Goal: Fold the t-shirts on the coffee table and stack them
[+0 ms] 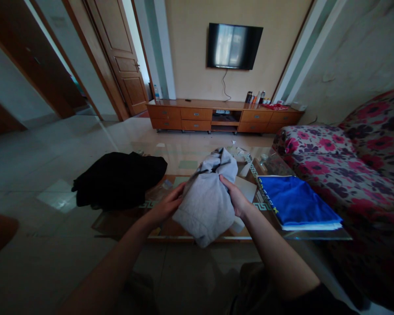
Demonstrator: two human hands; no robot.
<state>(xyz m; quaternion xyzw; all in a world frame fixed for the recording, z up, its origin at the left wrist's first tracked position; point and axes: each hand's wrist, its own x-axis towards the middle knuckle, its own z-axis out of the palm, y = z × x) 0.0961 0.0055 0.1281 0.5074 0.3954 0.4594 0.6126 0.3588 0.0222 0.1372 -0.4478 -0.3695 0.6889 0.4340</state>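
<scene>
A light grey garment (207,197) is bunched up over the near edge of a glass coffee table (184,165). My left hand (168,204) grips its left side, fingers closed on the fabric. My right hand (235,197) holds its right side with the thumb and fingers wrapped on the cloth. The lower part of the grey garment hangs past the table's front edge.
A black garment (118,178) lies heaped on the table's left end. A folded blue cloth on white (297,203) rests at the right end. A floral sofa (354,162) stands at the right. A wooden TV cabinet (223,116) and wall television (233,46) are beyond. Tiled floor spreads to the left.
</scene>
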